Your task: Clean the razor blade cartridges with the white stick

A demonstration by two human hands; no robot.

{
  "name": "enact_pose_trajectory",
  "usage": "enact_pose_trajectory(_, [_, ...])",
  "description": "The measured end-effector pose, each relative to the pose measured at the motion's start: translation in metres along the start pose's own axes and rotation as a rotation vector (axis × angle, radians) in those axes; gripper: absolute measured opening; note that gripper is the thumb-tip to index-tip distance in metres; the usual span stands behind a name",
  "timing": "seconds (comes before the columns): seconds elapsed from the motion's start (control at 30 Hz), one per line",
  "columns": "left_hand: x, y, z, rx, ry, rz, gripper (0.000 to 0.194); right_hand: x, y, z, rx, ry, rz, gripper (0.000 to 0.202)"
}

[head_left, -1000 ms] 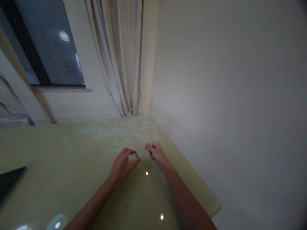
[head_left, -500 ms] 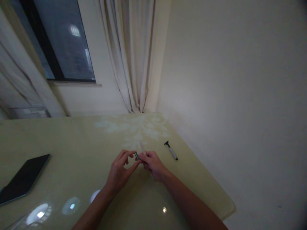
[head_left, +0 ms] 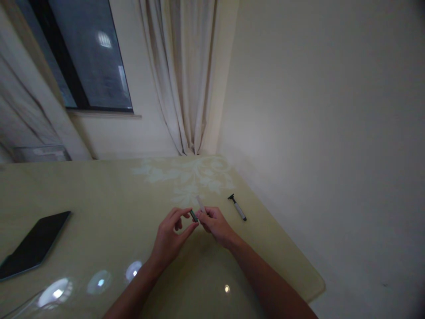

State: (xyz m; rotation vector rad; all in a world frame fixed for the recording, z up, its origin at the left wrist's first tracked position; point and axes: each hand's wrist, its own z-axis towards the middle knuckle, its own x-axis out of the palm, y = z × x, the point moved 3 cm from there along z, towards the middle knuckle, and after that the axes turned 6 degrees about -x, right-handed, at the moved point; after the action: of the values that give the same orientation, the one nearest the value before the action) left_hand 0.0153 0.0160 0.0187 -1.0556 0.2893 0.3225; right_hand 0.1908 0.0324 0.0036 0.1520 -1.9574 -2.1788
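Observation:
Between the thumb and fingertip of my left hand (head_left: 171, 232) is a small dark green bar (head_left: 194, 216), pinched by its two ends and tilted. My right hand (head_left: 215, 223), close beside it, is closed around a pale, flat strip (head_left: 201, 204) that sticks out past the fingers, away from me. The right fingertips are right by the green bar; whether they touch it I cannot tell. Both hands are over the table. A razor (head_left: 238, 208) with a black head and a grey handle lies to the right of my right hand.
The pale green glossy table (head_left: 109, 199) has a white floral pattern and light reflections. A black tablet-like slab (head_left: 35, 243) lies at the left. A wall (head_left: 315, 133) runs along the right table edge; a curtain (head_left: 187, 79) hangs behind.
Both hands have shifted slightly right, with the small green bar still in the left. The pale strip shows more clearly above the right hand. The razor lies unmoved.

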Motion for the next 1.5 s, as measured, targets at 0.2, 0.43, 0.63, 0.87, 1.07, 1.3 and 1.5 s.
enact_pose_trajectory(0.2, [-0.003, 0.004, 0.000, -0.121, -0.103, -0.029, 0.036, 0.008, -0.004, -0.001, 0.084, 0.030, 0.170, 0.043])
enact_pose_trajectory(0.43, [-0.008, 0.003, 0.005, -0.128, -0.032, -0.096, 0.030, 0.004, 0.004, 0.000, 0.093, -0.028, 0.219, 0.040])
enact_pose_trajectory(0.63, [-0.011, -0.003, 0.001, 0.042, -0.111, -0.041, 0.024, 0.004, 0.005, 0.000, 0.109, -0.037, 0.345, 0.044])
enact_pose_trajectory(0.87, [-0.011, -0.008, 0.001, 0.129, 0.000, -0.148, 0.027, 0.003, 0.011, -0.001, 0.108, -0.072, 0.368, 0.044])
enact_pose_trajectory(1.07, [-0.006, -0.001, 0.006, 0.024, 0.282, -0.270, 0.032, -0.004, 0.015, -0.003, 0.157, 0.038, 0.293, 0.044])
enact_pose_trajectory(1.3, [-0.003, 0.002, 0.004, 0.004, 0.202, -0.245, 0.035, 0.003, 0.008, -0.002, 0.161, 0.017, 0.342, 0.051])
enact_pose_trajectory(1.5, [-0.006, 0.000, 0.003, 0.110, 0.071, -0.169, 0.032, 0.008, 0.006, -0.004, 0.185, 0.043, 0.374, 0.046])
